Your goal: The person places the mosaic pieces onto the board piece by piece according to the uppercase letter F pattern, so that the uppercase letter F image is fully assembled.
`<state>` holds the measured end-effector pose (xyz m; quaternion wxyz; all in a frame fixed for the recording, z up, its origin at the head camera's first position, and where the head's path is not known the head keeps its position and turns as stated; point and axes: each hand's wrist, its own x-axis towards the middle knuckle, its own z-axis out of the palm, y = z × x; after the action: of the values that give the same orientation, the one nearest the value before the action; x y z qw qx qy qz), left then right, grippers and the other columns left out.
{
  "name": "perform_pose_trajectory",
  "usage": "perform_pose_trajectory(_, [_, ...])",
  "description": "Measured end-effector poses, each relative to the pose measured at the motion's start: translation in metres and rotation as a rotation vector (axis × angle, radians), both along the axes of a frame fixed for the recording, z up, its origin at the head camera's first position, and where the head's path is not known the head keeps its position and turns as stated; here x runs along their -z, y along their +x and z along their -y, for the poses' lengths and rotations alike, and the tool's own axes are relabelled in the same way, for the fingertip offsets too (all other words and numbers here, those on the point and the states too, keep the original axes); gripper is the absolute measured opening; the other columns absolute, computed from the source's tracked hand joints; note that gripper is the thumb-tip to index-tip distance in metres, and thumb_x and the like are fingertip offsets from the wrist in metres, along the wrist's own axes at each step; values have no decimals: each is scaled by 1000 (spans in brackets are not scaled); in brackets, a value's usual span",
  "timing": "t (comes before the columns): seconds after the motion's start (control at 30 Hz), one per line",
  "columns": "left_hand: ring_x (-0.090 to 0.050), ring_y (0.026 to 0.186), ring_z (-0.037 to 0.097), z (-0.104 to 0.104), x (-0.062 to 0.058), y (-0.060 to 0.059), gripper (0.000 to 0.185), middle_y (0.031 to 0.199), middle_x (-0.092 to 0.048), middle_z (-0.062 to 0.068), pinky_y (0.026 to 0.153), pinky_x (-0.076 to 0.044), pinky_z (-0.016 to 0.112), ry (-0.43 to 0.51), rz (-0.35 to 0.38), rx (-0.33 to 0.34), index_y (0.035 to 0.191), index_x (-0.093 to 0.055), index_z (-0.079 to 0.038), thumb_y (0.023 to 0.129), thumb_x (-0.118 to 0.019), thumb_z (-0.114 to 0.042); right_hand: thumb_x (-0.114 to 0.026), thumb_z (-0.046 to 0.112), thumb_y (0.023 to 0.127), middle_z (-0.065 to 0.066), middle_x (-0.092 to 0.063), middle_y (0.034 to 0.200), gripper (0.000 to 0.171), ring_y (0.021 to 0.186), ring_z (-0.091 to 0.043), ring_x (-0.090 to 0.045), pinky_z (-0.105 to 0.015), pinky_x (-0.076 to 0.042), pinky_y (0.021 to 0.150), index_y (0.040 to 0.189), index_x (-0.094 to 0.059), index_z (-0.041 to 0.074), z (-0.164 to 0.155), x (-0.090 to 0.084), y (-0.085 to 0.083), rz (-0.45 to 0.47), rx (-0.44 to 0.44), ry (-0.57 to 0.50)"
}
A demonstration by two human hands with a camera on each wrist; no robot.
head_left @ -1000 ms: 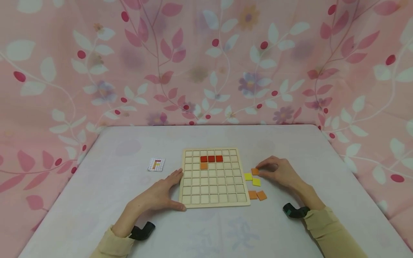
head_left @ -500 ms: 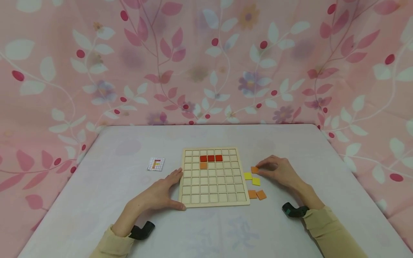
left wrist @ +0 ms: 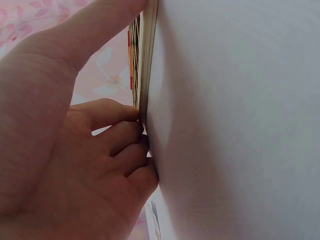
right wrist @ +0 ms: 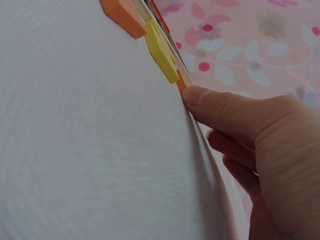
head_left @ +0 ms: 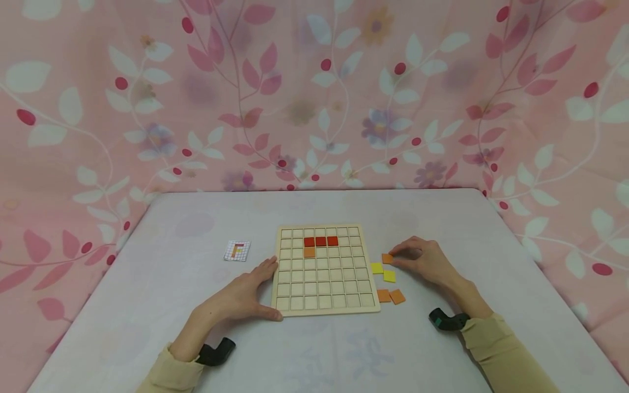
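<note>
A square wooden grid board [head_left: 324, 284] lies on the table, with several red tiles [head_left: 321, 241] in one row and an orange tile [head_left: 309, 252] below the leftmost. My left hand [head_left: 241, 295] rests against the board's left side, thumb at the near corner; in the left wrist view, the fingertips touch the board's edge. To the right of the board, my right hand [head_left: 429, 265] pinches a loose orange tile [head_left: 386, 258] between thumb and finger. In the right wrist view the thumb covers most of that orange tile [right wrist: 181, 80].
Two yellow tiles [head_left: 389, 277] lie beside the board's right edge, close to the pinched one. Nearer the front lie two more orange tiles [head_left: 397, 296]. A small pattern card [head_left: 237, 250] sits left of the board. Floral cloth [head_left: 314, 98] hangs behind the table.
The right hand and its orange tile have shifted very slightly away from me over the last second. The left hand and the board stay where they were.
</note>
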<state>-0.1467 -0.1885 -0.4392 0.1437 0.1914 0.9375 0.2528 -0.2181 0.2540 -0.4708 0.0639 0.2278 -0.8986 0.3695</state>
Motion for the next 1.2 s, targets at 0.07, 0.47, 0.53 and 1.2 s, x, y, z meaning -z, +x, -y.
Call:
perform_pose_trajectory(0.07, [-14, 144, 23, 0, 0, 0, 119, 157, -16, -1, 110, -20, 56, 2, -1, 1, 149, -27, -10, 56, -78, -65, -78, 30, 76, 11, -66, 95, 23, 95, -7, -58, -24, -42, 87, 97, -72, 23, 0, 0, 0, -1, -2, 1])
perform_pose_trajectory(0.47, [-14, 144, 22, 0, -1, 1, 119, 157, -16, -1, 110, -20, 56, 9, 1, -1, 149, -26, -11, 57, -78, -65, -78, 30, 76, 9, -67, 95, 25, 97, -11, -59, -28, -42, 90, 99, -72, 21, 1, -1, 0, 16, 0, -18])
perform_pose_trajectory(0.53, [-14, 144, 22, 1, -2, 1, 119, 157, -16, -1, 110, -20, 56, 12, -5, 5, 149, -26, -11, 57, -78, -65, -78, 33, 76, 8, -67, 96, 26, 98, -13, -59, -35, -42, 92, 99, -72, 22, 1, -3, -1, 36, 29, -26])
perform_pose_trajectory(1.2, [-15, 143, 24, -1, -3, 2, 118, 157, -17, 2, 110, -20, 55, 18, 5, -5, 148, -27, -10, 57, -78, -63, -77, 37, 76, 9, -66, 99, 20, 105, -18, -55, -46, -37, 98, 93, -73, 28, 68, -28, -3, 181, 100, -121])
